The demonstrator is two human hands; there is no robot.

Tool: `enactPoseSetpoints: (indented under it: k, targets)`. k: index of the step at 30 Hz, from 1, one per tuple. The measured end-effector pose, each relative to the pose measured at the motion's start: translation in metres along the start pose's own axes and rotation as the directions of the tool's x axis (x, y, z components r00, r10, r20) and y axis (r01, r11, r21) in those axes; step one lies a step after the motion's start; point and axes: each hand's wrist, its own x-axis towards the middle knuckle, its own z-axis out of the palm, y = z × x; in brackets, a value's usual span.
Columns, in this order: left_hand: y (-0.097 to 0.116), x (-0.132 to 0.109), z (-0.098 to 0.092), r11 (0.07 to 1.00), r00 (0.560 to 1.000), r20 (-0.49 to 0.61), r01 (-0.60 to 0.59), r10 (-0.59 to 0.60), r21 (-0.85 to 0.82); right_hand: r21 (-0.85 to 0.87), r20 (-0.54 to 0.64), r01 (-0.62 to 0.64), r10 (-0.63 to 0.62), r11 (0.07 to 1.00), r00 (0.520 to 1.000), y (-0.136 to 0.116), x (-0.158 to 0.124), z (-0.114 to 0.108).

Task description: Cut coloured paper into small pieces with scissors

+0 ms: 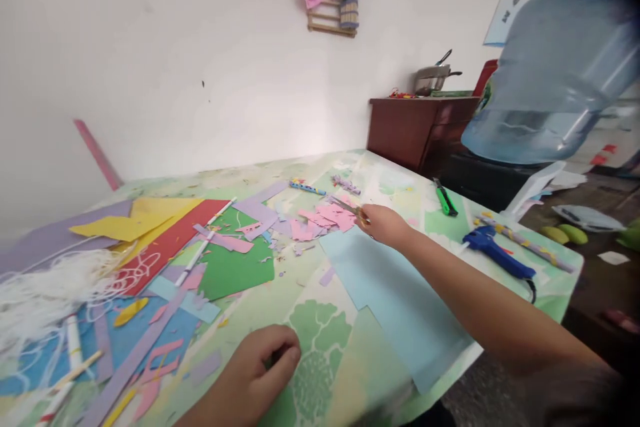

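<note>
Slim metal scissors (346, 205) are gripped in the right hand (386, 223), fingers closed, beside ragged pink paper scraps (327, 217) on the leaf-printed table (320, 347), while the left hand (257, 367) is loosely curled, part-open and empty.

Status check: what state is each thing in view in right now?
Scissors: held in right hand, blade gap unclear
Left hand: loosely curled, nothing visible inside
Pink scraps: cut, heaped
Light blue paper: flat, stepped edge
White string: tangled
Glue gun: lying on its side
Green cutter: lying flat, blade unclear
Water bottle: fill level unclear
</note>
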Motion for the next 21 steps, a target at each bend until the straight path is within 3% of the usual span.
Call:
enactPoseSetpoints:
  k: [7, 9, 14, 18, 21]
  targets:
    - [0.001, 0.002, 0.004, 0.963, 0.989, -0.078, -0.099, 0.122, 0.25, 0.094, 0.049, -0.174, 0.17, 0.98, 0.984, 0.049, -0.114, 0.007]
    - [0.0, 0.003, 0.004, 0.946, 0.984, -0.106, -0.106, 0.145, 0.308, 0.132, 0.072, -0.176, 0.168, 0.976, 0.983, 0.047, -0.142, 0.005]
    - [-0.003, 0.009, 0.01, 0.853, 0.975, -0.115, -0.108, 0.192, 0.51, 0.044, 0.11, -0.122, 0.117, 0.992, 0.987, 0.026, -0.191, -0.003]
    - [0.024, 0.011, 0.024, 0.791, 0.969, -0.081, -0.142, 0.235, 0.595, 0.243, 0.077, -0.056, 0.038, 0.968, 0.996, 0.015, -0.211, 0.0]
    - [0.045, 0.007, 0.047, 0.748, 0.966, -0.007, -0.194, 0.257, 0.634, 0.25, -0.031, 0.028, -0.021, 0.968, 0.999, 0.008, -0.217, 0.012]
